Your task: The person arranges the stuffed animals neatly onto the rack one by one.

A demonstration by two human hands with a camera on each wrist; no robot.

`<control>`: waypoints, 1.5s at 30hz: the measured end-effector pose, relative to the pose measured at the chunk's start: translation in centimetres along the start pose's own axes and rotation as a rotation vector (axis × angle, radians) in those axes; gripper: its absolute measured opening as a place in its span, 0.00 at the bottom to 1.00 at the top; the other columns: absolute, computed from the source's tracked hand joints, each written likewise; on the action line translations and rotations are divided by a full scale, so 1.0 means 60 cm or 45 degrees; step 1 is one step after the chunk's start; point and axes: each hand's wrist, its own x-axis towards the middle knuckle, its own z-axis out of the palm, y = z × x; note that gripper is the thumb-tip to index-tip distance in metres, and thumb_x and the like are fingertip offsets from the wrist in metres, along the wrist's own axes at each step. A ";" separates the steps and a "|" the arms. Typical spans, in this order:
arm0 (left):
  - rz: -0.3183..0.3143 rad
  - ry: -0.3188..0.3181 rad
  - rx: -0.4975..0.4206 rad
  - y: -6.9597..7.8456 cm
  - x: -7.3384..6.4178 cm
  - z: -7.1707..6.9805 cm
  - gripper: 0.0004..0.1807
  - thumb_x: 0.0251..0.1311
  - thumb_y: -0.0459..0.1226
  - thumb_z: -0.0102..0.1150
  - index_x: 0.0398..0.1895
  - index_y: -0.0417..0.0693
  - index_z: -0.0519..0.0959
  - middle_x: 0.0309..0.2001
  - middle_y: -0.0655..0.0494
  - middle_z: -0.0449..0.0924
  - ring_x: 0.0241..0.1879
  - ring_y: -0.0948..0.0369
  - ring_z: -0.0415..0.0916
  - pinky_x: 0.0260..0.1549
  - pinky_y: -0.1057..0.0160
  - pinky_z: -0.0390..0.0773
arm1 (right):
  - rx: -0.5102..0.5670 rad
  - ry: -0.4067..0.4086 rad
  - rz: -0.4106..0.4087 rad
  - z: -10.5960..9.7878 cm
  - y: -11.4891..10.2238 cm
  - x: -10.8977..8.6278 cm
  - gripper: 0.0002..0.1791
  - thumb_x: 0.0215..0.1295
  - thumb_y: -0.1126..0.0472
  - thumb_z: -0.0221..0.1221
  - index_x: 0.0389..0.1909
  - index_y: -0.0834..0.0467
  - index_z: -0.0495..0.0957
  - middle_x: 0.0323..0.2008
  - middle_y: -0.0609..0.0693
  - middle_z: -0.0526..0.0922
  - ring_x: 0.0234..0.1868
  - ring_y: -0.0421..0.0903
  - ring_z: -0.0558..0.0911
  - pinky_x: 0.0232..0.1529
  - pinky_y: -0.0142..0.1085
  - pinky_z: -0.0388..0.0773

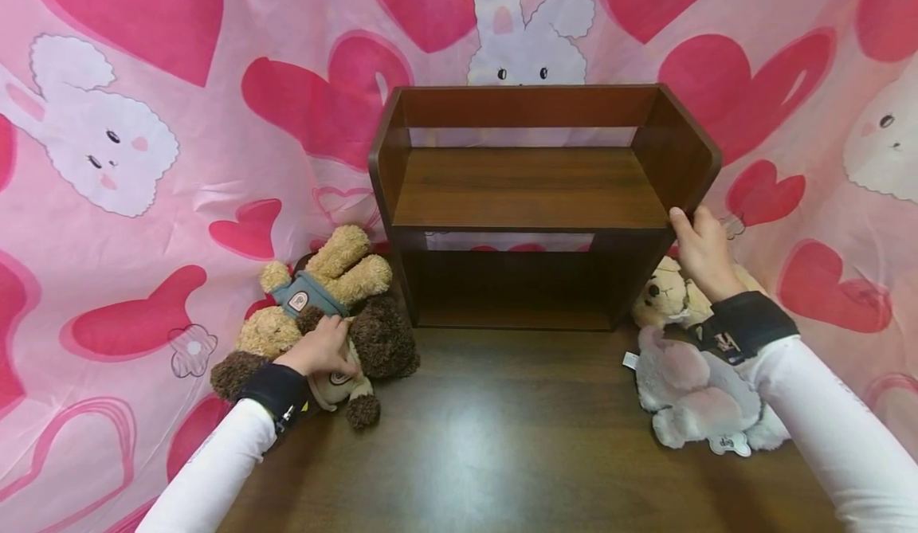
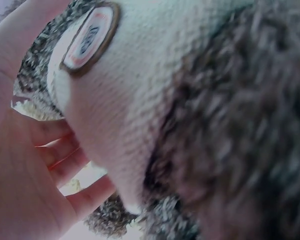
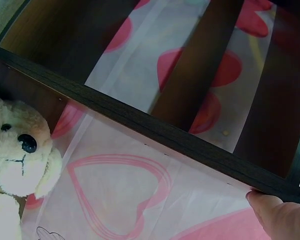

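Observation:
My left hand (image 1: 330, 351) grips a dark brown teddy bear (image 1: 385, 338) around its cream knitted sweater (image 2: 122, 75), which carries an oval badge. This bear lies on its side at the left of the table, against a tan teddy bear (image 1: 337, 266) in a blue top. At the right, my right hand (image 1: 706, 254) holds the front edge of the side panel of a dark wooden two-tier shelf (image 1: 531, 190). Its thumb (image 3: 264, 197) presses on that edge in the right wrist view. Both tiers of the shelf hold nothing.
Beneath my right forearm lie a cream plush dog (image 1: 663, 290) and a grey-and-pink plush toy (image 1: 696, 389) with tags. A pink heart-and-rabbit cloth (image 1: 287, 7) hangs behind and around the brown table (image 1: 473, 421).

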 end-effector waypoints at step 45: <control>-0.237 -0.464 -0.119 0.010 0.029 0.006 0.53 0.42 0.48 0.67 0.62 0.21 0.50 0.62 0.23 0.48 0.63 0.35 0.44 0.53 0.31 0.51 | -0.040 0.013 0.004 0.001 0.003 0.002 0.25 0.70 0.51 0.37 0.42 0.72 0.64 0.28 0.62 0.68 0.16 0.39 0.66 0.21 0.34 0.63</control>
